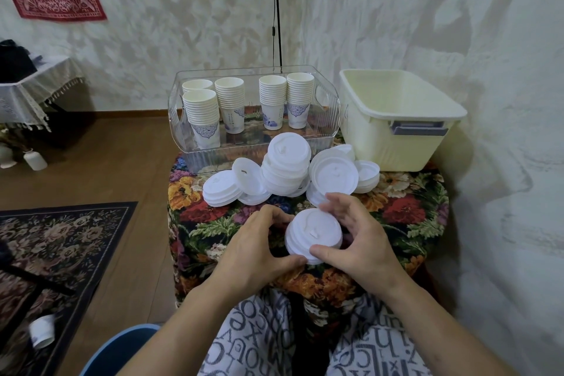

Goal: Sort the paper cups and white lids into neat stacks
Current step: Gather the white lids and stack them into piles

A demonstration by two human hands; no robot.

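The paper cups (pixel 244 104) already stand nested in the clear bin (pixel 331 119) at the far side, while the left hand (pixel 256 241) and right hand (pixel 354 232) curl around a small lid stack (pixel 314 235) near the table's front edge, the loose lids (pixel 287 171) behind still untidy.

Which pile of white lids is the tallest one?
The tall lid pile in the middle, just in front of the clear bin. It rises well above the low piles beside it and the small stack both hands hold.
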